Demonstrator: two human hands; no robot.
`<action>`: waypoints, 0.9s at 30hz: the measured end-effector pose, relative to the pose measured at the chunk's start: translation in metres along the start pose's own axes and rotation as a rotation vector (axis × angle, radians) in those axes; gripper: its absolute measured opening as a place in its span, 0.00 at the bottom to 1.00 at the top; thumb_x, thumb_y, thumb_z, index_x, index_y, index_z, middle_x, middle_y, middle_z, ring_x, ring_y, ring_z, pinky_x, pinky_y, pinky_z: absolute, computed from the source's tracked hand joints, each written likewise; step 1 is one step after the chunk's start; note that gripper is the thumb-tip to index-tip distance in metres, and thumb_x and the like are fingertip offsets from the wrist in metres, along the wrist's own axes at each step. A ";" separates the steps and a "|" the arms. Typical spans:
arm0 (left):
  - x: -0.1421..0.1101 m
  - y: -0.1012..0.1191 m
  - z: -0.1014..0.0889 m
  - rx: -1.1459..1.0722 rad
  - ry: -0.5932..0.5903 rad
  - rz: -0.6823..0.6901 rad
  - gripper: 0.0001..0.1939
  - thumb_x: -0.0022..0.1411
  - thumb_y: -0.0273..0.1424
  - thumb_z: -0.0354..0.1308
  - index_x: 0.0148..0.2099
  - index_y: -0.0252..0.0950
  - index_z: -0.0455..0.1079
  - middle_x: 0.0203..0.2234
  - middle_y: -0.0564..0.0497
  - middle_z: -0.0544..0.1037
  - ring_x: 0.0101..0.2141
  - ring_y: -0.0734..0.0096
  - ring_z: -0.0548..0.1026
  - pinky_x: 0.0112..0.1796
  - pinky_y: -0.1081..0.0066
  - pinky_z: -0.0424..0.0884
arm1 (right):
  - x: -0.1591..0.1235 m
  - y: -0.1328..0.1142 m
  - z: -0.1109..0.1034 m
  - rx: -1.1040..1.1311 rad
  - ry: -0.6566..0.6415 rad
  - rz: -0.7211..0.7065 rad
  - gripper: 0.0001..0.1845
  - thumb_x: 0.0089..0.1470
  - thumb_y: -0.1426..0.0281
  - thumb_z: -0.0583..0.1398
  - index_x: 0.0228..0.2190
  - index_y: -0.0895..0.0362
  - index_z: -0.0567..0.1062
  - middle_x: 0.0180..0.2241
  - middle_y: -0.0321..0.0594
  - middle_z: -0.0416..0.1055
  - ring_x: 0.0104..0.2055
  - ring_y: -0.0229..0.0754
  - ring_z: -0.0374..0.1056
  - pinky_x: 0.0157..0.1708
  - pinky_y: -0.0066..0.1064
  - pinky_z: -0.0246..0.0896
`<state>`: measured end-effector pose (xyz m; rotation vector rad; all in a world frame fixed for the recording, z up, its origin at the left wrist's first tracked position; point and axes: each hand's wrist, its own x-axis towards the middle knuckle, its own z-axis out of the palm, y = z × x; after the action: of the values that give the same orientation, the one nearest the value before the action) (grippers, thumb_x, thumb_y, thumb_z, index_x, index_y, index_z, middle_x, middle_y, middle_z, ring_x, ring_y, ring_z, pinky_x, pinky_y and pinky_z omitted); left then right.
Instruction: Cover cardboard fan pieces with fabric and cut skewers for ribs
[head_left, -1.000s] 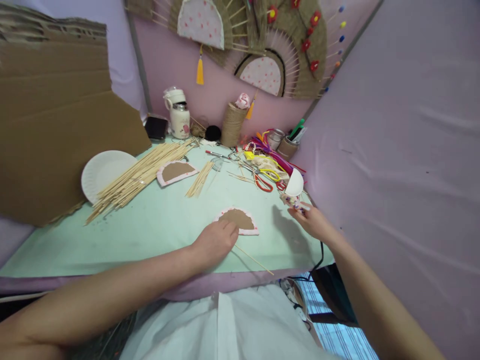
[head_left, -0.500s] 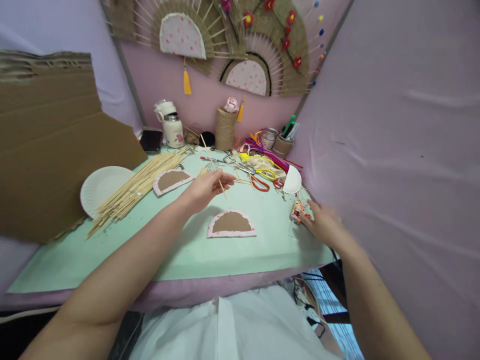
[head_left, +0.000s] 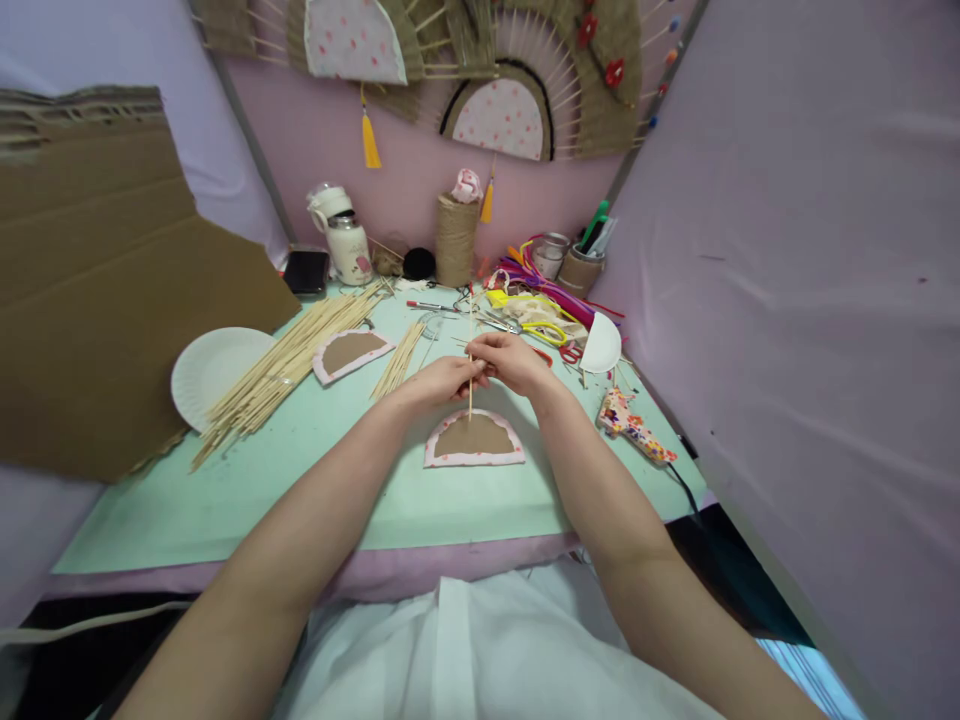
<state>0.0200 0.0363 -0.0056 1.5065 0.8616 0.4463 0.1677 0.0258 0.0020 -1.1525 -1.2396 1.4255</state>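
Note:
Between my two hands a thin wooden stick (head_left: 470, 401) stands nearly upright, its lower end over the cardboard half-circle (head_left: 474, 437) with a pink-spotted fabric rim. Whether that end touches the cardboard I cannot tell. My left hand (head_left: 455, 378) is closed on the stick from the left. My right hand (head_left: 508, 358) pinches it slightly higher, from the right, and the two hands touch or nearly touch. A flower-patterned glue gun (head_left: 636, 426) lies on the table beyond my right forearm.
At left lie a bundle of sticks (head_left: 289, 372), a second half-circle (head_left: 352, 353), a paper plate (head_left: 214, 372) and leaning cardboard (head_left: 112, 290). A smaller stick bundle (head_left: 399, 360) is beside my left hand. Yellow scissors (head_left: 544, 330), a twine spool (head_left: 456, 240) and a bottle (head_left: 349, 250) stand or lie behind.
My right hand has let go of the glue gun and come left to the stick. My left hand has moved right, and the stick now stands more upright above the half-circle.

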 end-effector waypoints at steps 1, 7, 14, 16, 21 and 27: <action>0.000 0.000 0.000 -0.001 0.011 0.003 0.19 0.57 0.46 0.55 0.29 0.33 0.70 0.18 0.55 0.64 0.19 0.79 0.59 0.22 0.75 0.54 | 0.002 0.003 -0.001 0.025 0.033 0.010 0.09 0.48 0.68 0.62 0.24 0.58 0.67 0.16 0.29 0.65 0.15 0.30 0.60 0.18 0.22 0.54; -0.006 0.005 -0.001 0.080 0.165 -0.007 0.17 0.50 0.43 0.61 0.26 0.33 0.68 0.19 0.54 0.67 0.20 0.79 0.61 0.23 0.75 0.57 | 0.012 0.016 -0.008 0.019 0.165 0.106 0.09 0.51 0.73 0.60 0.22 0.59 0.68 0.17 0.30 0.67 0.16 0.27 0.58 0.18 0.19 0.53; -0.002 -0.005 -0.003 0.210 0.190 -0.070 0.18 0.48 0.45 0.63 0.25 0.34 0.68 0.15 0.57 0.60 0.18 0.79 0.55 0.21 0.73 0.47 | 0.018 0.035 -0.005 -0.167 0.213 0.103 0.12 0.51 0.71 0.61 0.19 0.58 0.68 0.16 0.31 0.67 0.15 0.28 0.58 0.17 0.21 0.52; -0.001 -0.006 -0.003 0.303 0.212 -0.083 0.18 0.48 0.44 0.62 0.23 0.35 0.66 0.14 0.58 0.56 0.17 0.79 0.52 0.21 0.72 0.45 | 0.019 0.038 -0.004 -0.186 0.221 0.106 0.12 0.51 0.71 0.61 0.19 0.58 0.68 0.15 0.31 0.67 0.15 0.29 0.58 0.17 0.21 0.54; -0.003 -0.005 -0.001 0.408 0.251 -0.083 0.20 0.49 0.42 0.61 0.17 0.36 0.59 0.11 0.59 0.51 0.17 0.79 0.49 0.22 0.71 0.42 | 0.019 0.041 -0.001 -0.231 0.217 0.111 0.11 0.50 0.72 0.61 0.19 0.58 0.68 0.13 0.31 0.66 0.15 0.29 0.59 0.18 0.20 0.55; 0.001 -0.009 -0.003 0.462 0.239 -0.014 0.20 0.48 0.40 0.61 0.15 0.35 0.58 0.11 0.59 0.52 0.17 0.79 0.48 0.22 0.71 0.43 | 0.021 0.046 -0.002 -0.286 0.227 0.086 0.11 0.50 0.72 0.61 0.18 0.57 0.68 0.14 0.32 0.68 0.15 0.30 0.60 0.18 0.22 0.58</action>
<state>0.0159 0.0384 -0.0141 1.8915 1.2223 0.4408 0.1639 0.0418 -0.0457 -1.5326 -1.2701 1.1639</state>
